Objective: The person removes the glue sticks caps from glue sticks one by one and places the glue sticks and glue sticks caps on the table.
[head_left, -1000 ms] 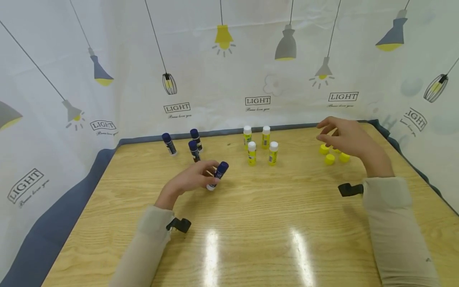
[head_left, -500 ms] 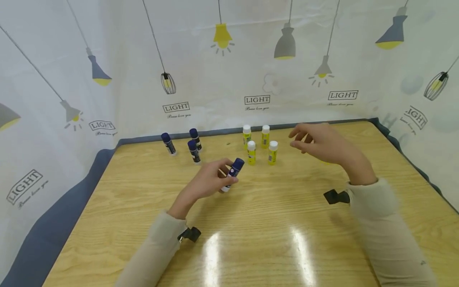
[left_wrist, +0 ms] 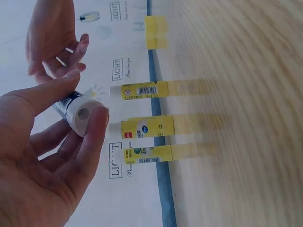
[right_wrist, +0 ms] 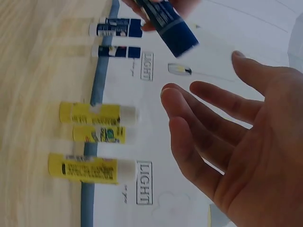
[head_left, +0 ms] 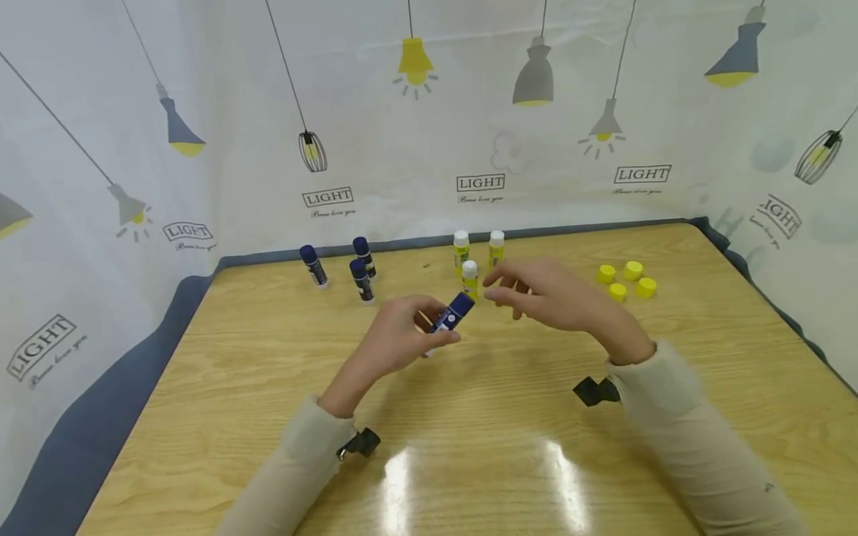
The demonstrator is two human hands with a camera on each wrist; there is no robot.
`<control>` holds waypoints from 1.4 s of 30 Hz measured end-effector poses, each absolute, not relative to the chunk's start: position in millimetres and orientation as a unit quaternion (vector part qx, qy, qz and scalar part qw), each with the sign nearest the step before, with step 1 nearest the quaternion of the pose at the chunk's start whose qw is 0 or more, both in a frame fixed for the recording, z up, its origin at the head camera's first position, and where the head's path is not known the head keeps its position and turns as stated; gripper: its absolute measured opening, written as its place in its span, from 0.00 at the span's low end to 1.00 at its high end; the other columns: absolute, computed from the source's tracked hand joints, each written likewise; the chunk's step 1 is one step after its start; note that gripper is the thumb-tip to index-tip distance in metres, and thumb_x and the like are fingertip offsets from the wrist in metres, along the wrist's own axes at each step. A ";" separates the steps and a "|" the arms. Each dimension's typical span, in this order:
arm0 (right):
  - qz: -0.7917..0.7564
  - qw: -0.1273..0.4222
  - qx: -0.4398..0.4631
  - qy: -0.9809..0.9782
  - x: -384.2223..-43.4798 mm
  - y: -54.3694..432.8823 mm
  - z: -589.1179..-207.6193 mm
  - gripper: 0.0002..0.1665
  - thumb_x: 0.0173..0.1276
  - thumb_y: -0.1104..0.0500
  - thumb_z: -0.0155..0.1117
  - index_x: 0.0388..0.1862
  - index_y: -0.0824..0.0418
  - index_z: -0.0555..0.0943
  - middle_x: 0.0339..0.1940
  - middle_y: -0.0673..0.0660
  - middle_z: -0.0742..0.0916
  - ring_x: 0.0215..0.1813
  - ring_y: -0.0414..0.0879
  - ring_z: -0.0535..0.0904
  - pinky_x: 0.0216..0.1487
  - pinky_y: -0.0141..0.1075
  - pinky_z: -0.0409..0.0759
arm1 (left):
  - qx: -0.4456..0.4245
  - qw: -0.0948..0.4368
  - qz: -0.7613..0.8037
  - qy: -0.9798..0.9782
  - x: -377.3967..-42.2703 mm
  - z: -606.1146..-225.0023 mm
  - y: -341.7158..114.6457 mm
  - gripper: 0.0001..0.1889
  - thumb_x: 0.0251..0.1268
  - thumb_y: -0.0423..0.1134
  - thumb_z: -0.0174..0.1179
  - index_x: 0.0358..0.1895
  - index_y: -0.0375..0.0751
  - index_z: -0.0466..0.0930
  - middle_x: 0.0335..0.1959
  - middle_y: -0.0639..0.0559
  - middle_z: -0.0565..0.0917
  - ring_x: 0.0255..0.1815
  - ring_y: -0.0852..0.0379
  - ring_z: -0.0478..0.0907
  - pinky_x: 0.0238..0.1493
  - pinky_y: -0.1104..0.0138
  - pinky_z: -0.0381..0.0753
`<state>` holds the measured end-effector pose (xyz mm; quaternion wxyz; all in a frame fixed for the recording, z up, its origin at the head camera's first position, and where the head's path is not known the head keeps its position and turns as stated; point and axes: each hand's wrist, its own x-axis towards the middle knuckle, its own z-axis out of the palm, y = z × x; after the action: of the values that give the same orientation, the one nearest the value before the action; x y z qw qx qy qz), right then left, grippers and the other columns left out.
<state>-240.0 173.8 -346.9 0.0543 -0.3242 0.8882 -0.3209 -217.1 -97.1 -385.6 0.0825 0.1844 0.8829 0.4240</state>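
My left hand (head_left: 402, 335) grips a dark blue glue stick (head_left: 453, 313) above the table, tilted with its blue cap up and to the right. Thumb and fingers pinch its white base (left_wrist: 84, 113) in the left wrist view. Close to the cap, my right hand (head_left: 550, 294) hovers with bent, spread fingers and nothing between them. The right wrist view shows the blue cap (right_wrist: 180, 39) apart from the right fingertips (right_wrist: 173, 92). Yellow glue sticks with white caps, one of them (head_left: 470, 279) nearest, stand behind the hands; the right hand hides one of them.
Three more blue glue sticks (head_left: 362, 281) stand upright at the back left of the wooden table (head_left: 469, 447). Several loose yellow caps (head_left: 617, 292) lie at the back right. A printed curtain (head_left: 402, 149) hangs along the table's far edge.
The left hand has carried the blue glue stick to the right and tilted it further. My right hand has moved left from over the yellow caps to near the blue cap.
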 end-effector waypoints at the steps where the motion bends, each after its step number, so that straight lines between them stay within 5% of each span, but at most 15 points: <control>1: -0.326 0.057 -0.323 0.887 -239.0 170.7 -347.7 0.19 0.82 0.44 0.55 0.59 0.53 0.81 0.41 0.49 0.90 0.30 0.39 0.84 0.36 0.39 0.83 | 0.192 0.074 0.415 0.887 -215.8 -384.4 -95.8 0.20 0.61 0.47 0.76 0.53 0.44 0.87 0.41 0.51 0.87 0.37 0.57 0.85 0.30 0.64 0.89; 17: -0.305 0.073 -0.321 0.894 -230.4 146.3 -357.9 0.19 0.83 0.42 0.52 0.40 0.50 0.83 0.32 0.50 0.88 0.27 0.41 0.81 0.31 0.38 0.81 | 0.266 -0.037 0.313 0.911 -202.2 -380.6 -82.0 0.19 0.58 0.51 0.78 0.47 0.47 0.85 0.37 0.56 0.85 0.34 0.63 0.81 0.37 0.71 0.82; 27: -0.306 0.086 -0.305 0.898 -228.3 143.5 -356.5 0.22 0.82 0.39 0.52 0.39 0.52 0.83 0.31 0.52 0.88 0.27 0.44 0.83 0.30 0.38 0.81 | 0.269 -0.110 0.291 0.912 -197.8 -380.6 -81.9 0.17 0.60 0.50 0.76 0.47 0.46 0.87 0.40 0.54 0.87 0.37 0.61 0.84 0.37 0.70 0.83; 42: -0.262 0.064 -0.312 0.911 -229.5 141.2 -357.2 0.22 0.83 0.39 0.50 0.42 0.51 0.83 0.30 0.45 0.87 0.25 0.37 0.81 0.31 0.36 0.81 | 0.293 -0.159 0.279 0.901 -199.9 -384.2 -82.6 0.15 0.62 0.47 0.74 0.48 0.44 0.89 0.41 0.52 0.89 0.34 0.60 0.84 0.33 0.67 0.81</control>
<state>-229.5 141.2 -357.2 0.0639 -0.3124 0.9107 -0.2624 -199.9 -82.6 -384.2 -0.1588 0.2931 0.9006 0.2790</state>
